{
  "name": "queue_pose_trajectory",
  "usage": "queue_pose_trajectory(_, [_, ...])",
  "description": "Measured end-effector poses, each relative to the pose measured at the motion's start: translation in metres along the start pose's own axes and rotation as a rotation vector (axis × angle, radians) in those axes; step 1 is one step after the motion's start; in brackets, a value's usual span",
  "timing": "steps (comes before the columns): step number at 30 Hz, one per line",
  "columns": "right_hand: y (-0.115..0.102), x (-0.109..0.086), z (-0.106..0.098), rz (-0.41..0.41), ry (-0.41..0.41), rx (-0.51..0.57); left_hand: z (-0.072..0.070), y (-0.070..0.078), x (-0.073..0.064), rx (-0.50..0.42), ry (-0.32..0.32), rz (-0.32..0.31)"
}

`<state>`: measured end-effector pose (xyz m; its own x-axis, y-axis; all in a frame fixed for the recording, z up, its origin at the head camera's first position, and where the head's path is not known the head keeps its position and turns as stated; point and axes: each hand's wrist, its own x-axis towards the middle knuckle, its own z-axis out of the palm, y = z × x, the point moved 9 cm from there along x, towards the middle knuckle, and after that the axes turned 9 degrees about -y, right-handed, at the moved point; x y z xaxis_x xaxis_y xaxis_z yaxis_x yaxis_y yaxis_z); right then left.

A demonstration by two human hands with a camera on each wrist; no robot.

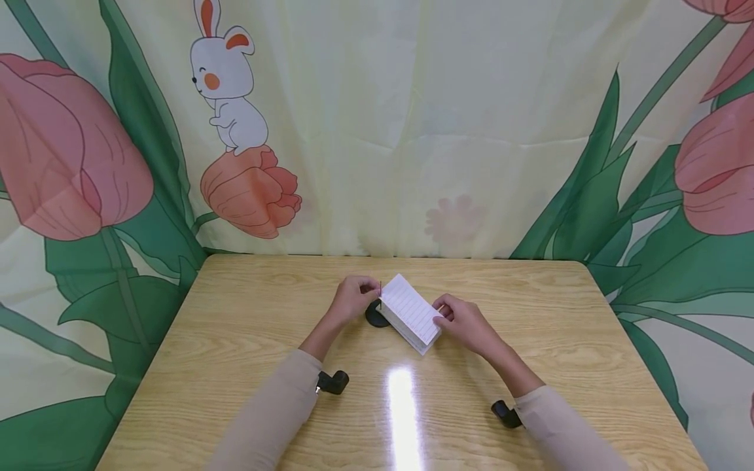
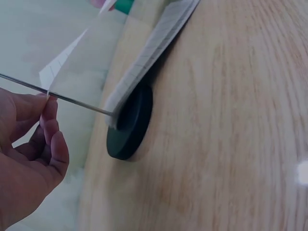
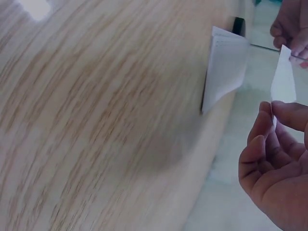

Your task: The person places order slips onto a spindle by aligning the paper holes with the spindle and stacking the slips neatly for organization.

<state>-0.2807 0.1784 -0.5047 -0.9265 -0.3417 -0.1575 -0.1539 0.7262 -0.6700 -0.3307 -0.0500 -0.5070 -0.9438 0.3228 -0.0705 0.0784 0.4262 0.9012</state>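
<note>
A lined white paper slip [image 1: 408, 305] is held up between the two hands. My left hand [image 1: 352, 298] pinches one corner, right at a thin metal spike [image 2: 79, 102] that passes through the slip there. At the opposite end, my right hand [image 1: 464, 322] grips the slip's edge between thumb and fingers, as the right wrist view shows. The spike rises from a round black base [image 2: 131, 126] on the table. Lower on the spike, close over the base, lies another layer of lined paper [image 3: 225, 65], apart from the raised slip and mostly hidden beneath it in the head view.
The wooden table [image 1: 247, 314] ends at a curtain [image 1: 377, 131] printed with tulips and a rabbit. Black wrist devices [image 1: 333, 382] stick out beside both sleeves. A bright light reflection lies on the tabletop in front of the papers.
</note>
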Motion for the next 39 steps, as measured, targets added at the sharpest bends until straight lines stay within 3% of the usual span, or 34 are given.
queue_pose_trajectory(9, [0.006, 0.005, 0.006, 0.043, -0.020, -0.050, 0.008, -0.016, 0.003, 0.007, 0.029, -0.022])
queue_pose_trajectory(23, [0.011, 0.009, 0.021, 0.100, -0.047, -0.103, 0.020, -0.037, 0.002, 0.046, 0.023, -0.090])
queue_pose_trajectory(32, [0.013, 0.009, 0.031, 0.080, -0.038, -0.146, 0.022, -0.037, 0.002, 0.111, 0.054, -0.045])
queue_pose_trajectory(39, [0.012, 0.010, 0.031, 0.060, -0.031, -0.143, 0.022, -0.041, 0.005, 0.131, 0.063, -0.069])
